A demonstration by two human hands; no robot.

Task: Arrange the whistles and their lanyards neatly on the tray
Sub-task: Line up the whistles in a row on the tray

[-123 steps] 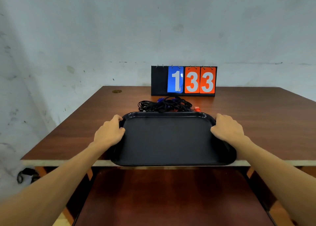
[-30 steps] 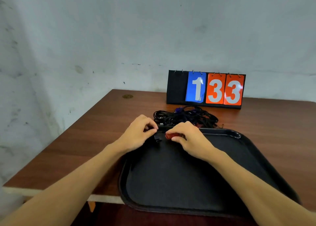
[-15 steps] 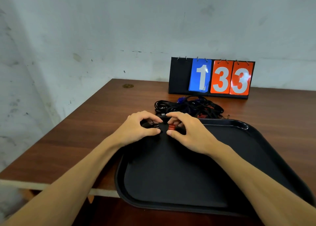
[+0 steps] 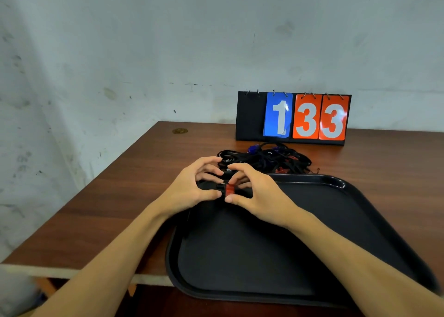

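Head view: a black tray (image 4: 336, 220) is seen on a brown wooden table (image 4: 120, 196), its near edge overhanging the table's front edge. Both hands are held together over the far left corner of the tray. A small red whistle (image 4: 230, 189) is pinched between the thumb and fingers of the right hand (image 4: 259, 198); the remaining fingers of that hand are curled above it. A dark piece just left of the whistle is pinched between the thumb and forefinger of the left hand (image 4: 192, 189); whether it is a clip or part of a lanyard cannot be determined. The fingertips of the two hands are nearly touching.

A tangled pile of black lanyards (image 4: 264, 160) is observed on the table just beyond the tray's far rim, touching or nearly touching it. Blue whistles (image 4: 253, 148) are noted at the far side of the pile, and red pieces are partly visible at its right side. A flip scoreboard (image 4: 293, 118) reading 1, 3, 3 is stood upright behind the pile, against a grey-white wall (image 4: 168, 40). A small brass-coloured disc (image 4: 180, 131) is set in the table's far left corner.
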